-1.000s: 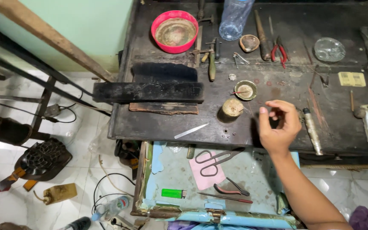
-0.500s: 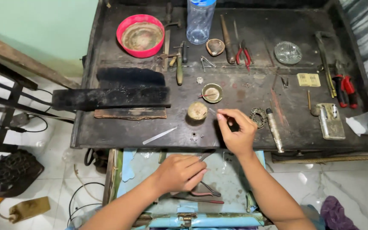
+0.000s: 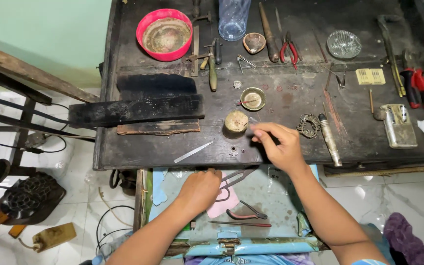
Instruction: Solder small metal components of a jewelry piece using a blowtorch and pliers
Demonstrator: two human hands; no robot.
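Left hand [image 3: 199, 189] sits down in the open tray, fingers closed around the metal shears [image 3: 234, 177]. At one o'clock from it, right hand [image 3: 279, 145] pinches something too tiny to make out beside the small cup [image 3: 236, 121]. I'd keep that pinch low over the bench [image 3: 271, 93]. Count: two small cups, one red bowl [image 3: 164, 33].

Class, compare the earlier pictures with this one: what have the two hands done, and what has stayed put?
The left hand has come into view and taken hold of the metal shears in the open drawer. The right hand stays pinched above the bench beside the small round cup. The red bowl and the other tools have not moved.
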